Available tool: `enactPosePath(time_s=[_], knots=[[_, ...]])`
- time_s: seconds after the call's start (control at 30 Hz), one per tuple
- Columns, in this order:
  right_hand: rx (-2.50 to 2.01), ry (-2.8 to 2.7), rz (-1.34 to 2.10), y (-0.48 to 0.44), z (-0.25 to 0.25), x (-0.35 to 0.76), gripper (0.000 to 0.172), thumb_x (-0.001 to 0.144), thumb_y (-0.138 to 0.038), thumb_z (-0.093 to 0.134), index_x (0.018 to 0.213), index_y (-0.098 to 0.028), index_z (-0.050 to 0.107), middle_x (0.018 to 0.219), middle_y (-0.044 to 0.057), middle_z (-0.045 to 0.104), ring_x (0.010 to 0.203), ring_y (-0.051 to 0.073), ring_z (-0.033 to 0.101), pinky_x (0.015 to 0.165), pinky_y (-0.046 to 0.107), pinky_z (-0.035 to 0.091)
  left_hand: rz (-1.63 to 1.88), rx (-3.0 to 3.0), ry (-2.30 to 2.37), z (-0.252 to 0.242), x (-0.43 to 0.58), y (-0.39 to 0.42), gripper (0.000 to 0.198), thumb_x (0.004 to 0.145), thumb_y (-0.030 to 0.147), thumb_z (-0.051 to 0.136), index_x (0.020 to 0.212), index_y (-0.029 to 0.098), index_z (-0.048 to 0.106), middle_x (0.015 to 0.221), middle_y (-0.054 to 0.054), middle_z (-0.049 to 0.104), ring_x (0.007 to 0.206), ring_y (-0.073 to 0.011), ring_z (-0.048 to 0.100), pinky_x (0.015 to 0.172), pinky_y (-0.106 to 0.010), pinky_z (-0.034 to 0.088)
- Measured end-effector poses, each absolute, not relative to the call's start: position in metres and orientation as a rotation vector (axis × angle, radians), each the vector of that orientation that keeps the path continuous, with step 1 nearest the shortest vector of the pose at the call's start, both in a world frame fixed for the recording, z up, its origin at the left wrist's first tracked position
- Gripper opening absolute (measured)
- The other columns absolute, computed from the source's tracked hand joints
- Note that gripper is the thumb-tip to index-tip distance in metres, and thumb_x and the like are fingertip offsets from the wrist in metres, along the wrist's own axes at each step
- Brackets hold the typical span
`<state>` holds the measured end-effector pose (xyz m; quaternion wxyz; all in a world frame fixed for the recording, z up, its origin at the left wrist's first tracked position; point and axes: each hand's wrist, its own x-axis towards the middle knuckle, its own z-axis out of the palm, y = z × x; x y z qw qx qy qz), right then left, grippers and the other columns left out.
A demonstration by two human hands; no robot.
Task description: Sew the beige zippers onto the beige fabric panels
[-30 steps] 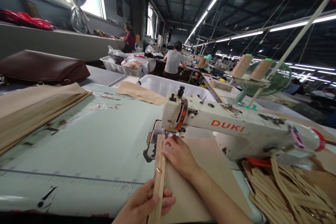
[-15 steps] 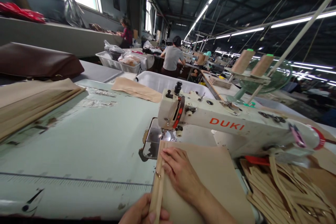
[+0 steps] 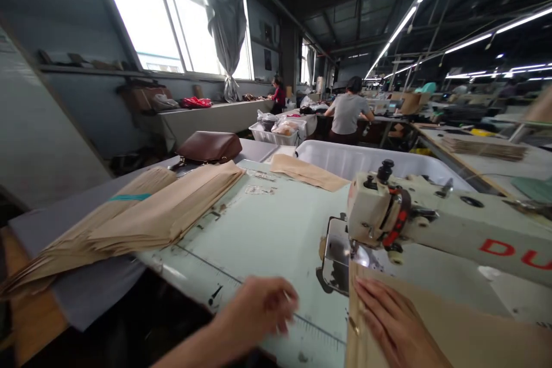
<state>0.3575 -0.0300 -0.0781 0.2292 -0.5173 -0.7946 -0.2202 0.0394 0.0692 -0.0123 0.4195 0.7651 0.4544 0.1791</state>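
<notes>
My right hand (image 3: 399, 319) lies flat, fingers stretched out, on a beige panel (image 3: 470, 316). Its fingertips press beside a folded beige strip (image 3: 353, 322) along the panel's left edge, with a small brass-coloured metal piece on it. The strip's far end reaches the needle area of a white sewing machine (image 3: 373, 213). My left hand (image 3: 265, 305) is in the air over the front edge of the pale green table (image 3: 276, 230), apart from the panel. Its fingers are loosely curled and slightly blurred, with nothing visible in them.
Stacked beige panels (image 3: 168, 207) lie at left, one bundle tied with a teal band (image 3: 129, 197). Behind them sits a brown leather bag (image 3: 209, 146). A loose beige piece (image 3: 308, 172) lies before a white bin (image 3: 371, 152). A person in grey (image 3: 347, 112) works further back.
My left hand has let go of the strip's near end and moved left and up. My right hand stays on the panel. The view has turned left, bringing the stacks into sight.
</notes>
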Motion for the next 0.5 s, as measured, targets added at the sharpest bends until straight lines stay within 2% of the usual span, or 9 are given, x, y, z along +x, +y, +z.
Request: enactPosePath(time_s=[0.03, 0.07, 0.13, 0.17, 0.27, 0.5], knots=[[-1.392, -2.19, -0.641, -0.028, -0.081, 0.359, 0.039, 0.097, -0.034, 0.051, 0.132, -0.019, 0.06, 0.133, 0.002, 0.062, 0.115, 0.02, 0.062, 0.091, 0.029, 0.052, 0.506, 1.984, 1.281, 0.004, 0.016, 0.097, 0.027, 0.088, 0.045, 0.062, 0.099, 0.02, 0.068, 0.084, -0.004, 0.072, 0.082, -0.022, 0.069, 0.079, -0.032, 0.054], [-1.377, -2.192, -0.665, -0.027, -0.081, 0.36, 0.038, 0.097, -0.034, 0.051, 0.131, -0.018, 0.061, 0.133, 0.002, 0.063, 0.114, 0.019, 0.062, 0.09, 0.028, 0.053, 0.582, 2.039, 1.45, 0.02, -0.008, 0.125, 0.029, 0.092, 0.041, 0.06, 0.112, 0.02, 0.064, 0.105, -0.007, 0.07, 0.101, -0.0233, 0.065, 0.094, -0.036, 0.049], [-1.378, -2.183, -0.703, -0.028, -0.079, 0.359, 0.037, 0.097, -0.034, 0.051, 0.128, -0.019, 0.063, 0.131, 0.002, 0.063, 0.113, 0.019, 0.064, 0.09, 0.027, 0.053, 0.633, 2.099, 1.77, 0.044, -0.055, 0.18, 0.035, 0.095, 0.034, 0.058, 0.125, 0.016, 0.056, 0.133, -0.013, 0.056, 0.121, -0.0284, 0.054, 0.103, -0.05, 0.042], [-1.385, -2.18, -0.716, -0.029, -0.078, 0.358, 0.037, 0.096, -0.034, 0.051, 0.127, -0.019, 0.064, 0.131, 0.002, 0.064, 0.112, 0.019, 0.064, 0.089, 0.027, 0.054, 0.607, 2.114, 1.899, 0.051, -0.074, 0.203, 0.036, 0.095, 0.033, 0.06, 0.126, 0.016, 0.056, 0.135, -0.013, 0.054, 0.121, -0.0298, 0.053, 0.101, -0.054, 0.043], [-1.398, -2.173, -0.742, -0.03, -0.075, 0.356, 0.036, 0.097, -0.035, 0.05, 0.126, -0.02, 0.065, 0.129, 0.001, 0.065, 0.109, 0.019, 0.066, 0.088, 0.027, 0.055, 0.437, 2.196, 2.102, 0.057, -0.113, 0.249, 0.033, 0.095, 0.033, 0.062, 0.123, 0.015, 0.059, 0.128, -0.011, 0.058, 0.113, -0.0277, 0.058, 0.095, -0.051, 0.049], [-1.389, -2.169, -0.74, -0.029, -0.075, 0.356, 0.036, 0.099, -0.036, 0.046, 0.123, -0.019, 0.067, 0.127, 0.002, 0.066, 0.107, 0.019, 0.067, 0.086, 0.027, 0.056, 0.032, 2.373, 2.208, 0.047, -0.123, 0.268, 0.031, 0.095, 0.033, 0.062, 0.12, 0.015, 0.06, 0.122, -0.01, 0.061, 0.105, -0.0248, 0.063, 0.089, -0.046, 0.054]])
